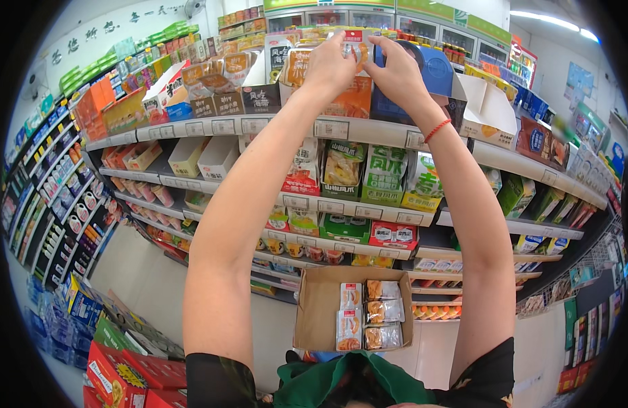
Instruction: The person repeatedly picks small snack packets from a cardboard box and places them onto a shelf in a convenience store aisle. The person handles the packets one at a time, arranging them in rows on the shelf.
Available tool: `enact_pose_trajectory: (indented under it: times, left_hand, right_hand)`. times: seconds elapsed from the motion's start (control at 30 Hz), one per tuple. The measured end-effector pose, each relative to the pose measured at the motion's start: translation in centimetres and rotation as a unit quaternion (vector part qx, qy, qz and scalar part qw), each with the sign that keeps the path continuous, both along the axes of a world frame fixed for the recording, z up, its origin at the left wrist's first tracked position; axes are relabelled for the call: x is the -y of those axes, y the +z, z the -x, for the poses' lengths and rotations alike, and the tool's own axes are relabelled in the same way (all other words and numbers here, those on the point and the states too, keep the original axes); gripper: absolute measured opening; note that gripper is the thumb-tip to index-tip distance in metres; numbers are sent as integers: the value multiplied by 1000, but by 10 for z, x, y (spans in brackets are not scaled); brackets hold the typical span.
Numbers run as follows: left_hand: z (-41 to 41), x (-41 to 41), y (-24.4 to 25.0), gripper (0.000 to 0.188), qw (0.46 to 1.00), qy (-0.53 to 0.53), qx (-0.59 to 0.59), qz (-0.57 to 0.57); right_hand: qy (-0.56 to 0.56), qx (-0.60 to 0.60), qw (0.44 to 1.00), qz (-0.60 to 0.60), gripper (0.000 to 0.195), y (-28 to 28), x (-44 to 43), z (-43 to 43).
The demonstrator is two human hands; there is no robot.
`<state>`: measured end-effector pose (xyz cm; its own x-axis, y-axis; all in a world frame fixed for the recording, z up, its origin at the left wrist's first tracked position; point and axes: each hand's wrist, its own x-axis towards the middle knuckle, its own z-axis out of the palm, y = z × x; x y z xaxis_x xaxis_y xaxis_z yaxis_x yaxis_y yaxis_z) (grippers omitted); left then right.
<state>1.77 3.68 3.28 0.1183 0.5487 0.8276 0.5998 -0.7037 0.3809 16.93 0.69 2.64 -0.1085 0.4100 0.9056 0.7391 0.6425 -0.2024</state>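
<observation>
At the top shelf, my left hand (pixel 327 64) and my right hand (pixel 398 69) hold a small snack packet (pixel 363 50) with a red top by its two side edges. The packet stands upright in or just above an orange display box (pixel 348 98), whose inside I cannot see. A red cord bracelet (pixel 437 130) circles my right wrist. Below my arms, an opened cardboard carton (pixel 321 290) contains two similar red-topped packets (pixel 349 329) and several silver-and-orange packets (pixel 382 311) in a column.
Left of the orange box stand display boxes of brown-and-orange packets (pixel 235 69). A blue container (pixel 436 71) sits close on its right, then an opened white box (pixel 485 104). Shelf edges with price tags (pixel 332 127) cross in front. Red beer cartons (pixel 112 375) are stacked at lower left.
</observation>
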Motion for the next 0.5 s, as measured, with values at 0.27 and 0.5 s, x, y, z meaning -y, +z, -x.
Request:
enact_pose_trajectory:
  times: [0.27, 0.5]
  left_hand:
    - [2, -7, 15, 62, 991, -81, 15, 102]
    - [5, -1, 24, 66, 975, -107, 43, 188]
  right_hand:
    - [-17, 24, 998, 50, 63, -2, -12, -3]
    - [5, 12, 998, 61, 53, -2, -8, 0]
